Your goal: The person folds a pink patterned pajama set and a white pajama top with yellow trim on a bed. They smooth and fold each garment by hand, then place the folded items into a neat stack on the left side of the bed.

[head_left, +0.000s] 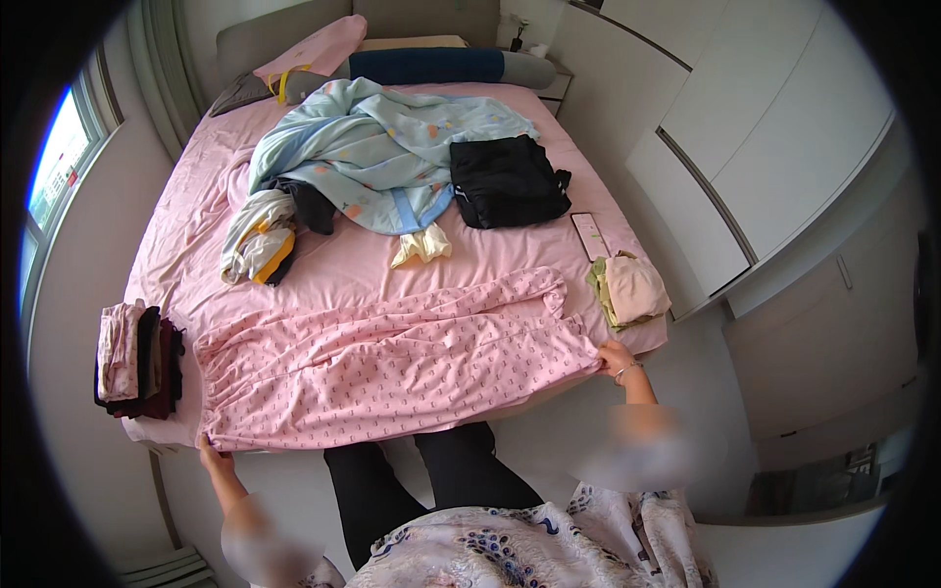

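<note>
Pink patterned pajama trousers (392, 377) lie stretched sideways along the near edge of the bed, with the gathered waistband to the left and the leg ends to the right. My left hand (214, 457) is closed on the near corner of the waistband. At the other end, my right hand (616, 361) pinches a leg's hem; a bracelet circles that wrist. Some creases run along the far leg. Left of the waistband stands a stack of folded clothes (137, 361). Just beyond my right hand sits a folded pile of beige and green clothes (632, 289).
Pink bedding (323, 269) covers the bed. Farther back lie a rumpled light-blue blanket (372, 147), a black bag (508, 181), a phone (590, 237), a small cream cloth (421, 246) and a grey-yellow garment (258, 238). White cabinets (725, 127) line the right; a window (61, 162) is at left.
</note>
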`<act>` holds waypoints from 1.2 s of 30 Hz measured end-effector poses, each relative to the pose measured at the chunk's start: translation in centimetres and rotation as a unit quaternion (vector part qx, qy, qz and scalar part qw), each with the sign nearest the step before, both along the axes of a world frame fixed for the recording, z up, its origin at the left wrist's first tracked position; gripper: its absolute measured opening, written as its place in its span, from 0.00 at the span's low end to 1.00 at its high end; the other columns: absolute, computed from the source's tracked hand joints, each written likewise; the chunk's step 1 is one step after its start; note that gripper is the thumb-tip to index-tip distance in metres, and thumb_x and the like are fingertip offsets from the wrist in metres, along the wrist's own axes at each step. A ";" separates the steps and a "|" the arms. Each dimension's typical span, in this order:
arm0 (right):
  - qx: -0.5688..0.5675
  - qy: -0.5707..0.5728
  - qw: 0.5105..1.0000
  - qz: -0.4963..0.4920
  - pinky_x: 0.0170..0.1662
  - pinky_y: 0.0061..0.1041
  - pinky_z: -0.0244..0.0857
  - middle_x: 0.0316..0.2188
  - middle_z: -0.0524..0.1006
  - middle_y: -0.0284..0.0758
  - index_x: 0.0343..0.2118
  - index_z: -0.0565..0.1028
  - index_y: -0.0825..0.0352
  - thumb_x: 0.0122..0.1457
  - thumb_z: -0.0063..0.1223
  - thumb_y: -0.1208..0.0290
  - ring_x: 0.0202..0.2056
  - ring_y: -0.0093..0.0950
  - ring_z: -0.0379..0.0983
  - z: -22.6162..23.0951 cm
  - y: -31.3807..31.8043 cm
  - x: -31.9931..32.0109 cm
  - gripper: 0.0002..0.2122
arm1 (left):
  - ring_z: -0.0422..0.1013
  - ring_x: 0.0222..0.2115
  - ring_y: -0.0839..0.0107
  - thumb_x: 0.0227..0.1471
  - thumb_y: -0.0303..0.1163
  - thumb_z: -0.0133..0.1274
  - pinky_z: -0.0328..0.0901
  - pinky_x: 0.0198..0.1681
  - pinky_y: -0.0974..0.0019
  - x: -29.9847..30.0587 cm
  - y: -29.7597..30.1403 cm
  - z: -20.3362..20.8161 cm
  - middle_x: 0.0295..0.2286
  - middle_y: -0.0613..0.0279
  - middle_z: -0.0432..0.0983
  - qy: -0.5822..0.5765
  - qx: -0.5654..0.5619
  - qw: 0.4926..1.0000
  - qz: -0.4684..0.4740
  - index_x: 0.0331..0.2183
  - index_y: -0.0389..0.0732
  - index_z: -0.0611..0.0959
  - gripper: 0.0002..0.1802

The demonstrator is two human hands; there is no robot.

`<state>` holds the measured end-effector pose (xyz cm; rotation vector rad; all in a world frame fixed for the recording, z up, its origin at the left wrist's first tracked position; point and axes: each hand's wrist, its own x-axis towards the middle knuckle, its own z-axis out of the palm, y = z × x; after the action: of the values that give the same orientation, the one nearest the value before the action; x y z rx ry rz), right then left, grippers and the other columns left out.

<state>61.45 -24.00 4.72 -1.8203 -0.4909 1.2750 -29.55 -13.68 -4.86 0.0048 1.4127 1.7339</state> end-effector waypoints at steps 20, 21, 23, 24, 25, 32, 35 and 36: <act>-0.120 -0.072 0.990 -0.024 0.09 0.17 0.44 0.15 0.66 0.28 0.26 0.67 0.61 0.48 0.55 0.67 0.11 0.19 0.57 0.4 18.1 -0.7 0.09 | 0.62 0.47 0.56 0.43 0.28 0.50 0.60 0.47 0.60 16.8 13.1 8.4 0.48 0.56 0.63 0.686 -0.052 0.679 -0.255 0.45 0.46 0.71 0.22; -0.104 -0.103 0.989 0.037 0.09 0.17 0.44 0.14 0.65 0.28 0.26 0.67 0.62 0.48 0.54 0.72 0.10 0.19 0.57 1.7 18.6 -1.1 0.07 | 0.63 0.46 0.55 0.44 0.26 0.49 0.61 0.46 0.61 17.8 13.9 8.2 0.48 0.56 0.63 0.653 -0.039 0.692 -0.305 0.46 0.46 0.71 0.23; -0.058 -0.172 0.979 0.094 0.07 0.19 0.46 0.11 0.65 0.30 0.30 0.69 0.66 0.44 0.48 0.80 0.08 0.20 0.58 4.8 20.1 -1.5 0.09 | 0.65 0.44 0.55 0.44 0.25 0.48 0.63 0.44 0.59 19.2 15.6 7.9 0.49 0.57 0.62 0.724 -0.022 0.611 -0.319 0.47 0.49 0.70 0.24; 0.014 -0.146 0.988 0.058 0.07 0.20 0.48 0.10 0.65 0.31 0.33 0.68 0.68 0.43 0.47 0.81 0.07 0.21 0.59 5.6 20.6 -0.8 0.11 | 0.65 0.44 0.55 0.44 0.25 0.47 0.63 0.43 0.58 20.6 16.4 8.5 0.48 0.55 0.62 0.720 -0.055 0.607 -0.332 0.46 0.49 0.71 0.24; 0.062 -0.134 0.988 0.038 0.08 0.20 0.51 0.12 0.66 0.31 0.33 0.68 0.70 0.44 0.46 0.81 0.08 0.21 0.60 7.2 20.7 0.4 0.11 | 0.66 0.43 0.54 0.44 0.24 0.47 0.64 0.43 0.58 22.1 17.0 9.1 0.46 0.54 0.63 0.715 -0.090 0.602 -0.343 0.46 0.50 0.71 0.24; 0.336 -0.511 0.791 -0.031 0.34 0.21 0.63 0.25 0.72 0.36 0.35 0.68 0.70 0.49 0.49 0.80 0.28 0.27 0.69 10.1 19.5 -1.5 0.09 | 0.66 0.33 0.53 0.42 0.20 0.45 0.62 0.35 0.56 18.0 20.5 7.4 0.32 0.50 0.67 0.725 -0.067 0.661 -0.183 0.31 0.40 0.73 0.10; 0.292 -0.575 0.744 0.173 0.40 0.34 0.62 0.31 0.71 0.43 0.36 0.69 0.70 0.42 0.47 0.83 0.34 0.41 0.68 3.6 16.0 -1.0 0.14 | 0.64 0.32 0.54 0.41 0.18 0.44 0.59 0.36 0.58 17.4 19.3 8.3 0.30 0.50 0.65 0.745 0.023 0.663 -0.071 0.29 0.36 0.70 0.08; 0.179 -0.661 0.695 0.219 0.40 0.35 0.63 0.27 0.71 0.43 0.30 0.71 0.67 0.43 0.46 0.80 0.34 0.42 0.68 1.6 14.7 -0.8 0.08 | 0.63 0.33 0.52 0.41 0.18 0.44 0.59 0.37 0.58 16.7 17.9 7.9 0.30 0.49 0.64 0.728 0.020 0.677 -0.107 0.29 0.35 0.69 0.07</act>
<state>60.66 -9.26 6.30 -2.0426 -1.8732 -0.1980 -12.85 4.17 3.06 1.8675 2.2234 1.4072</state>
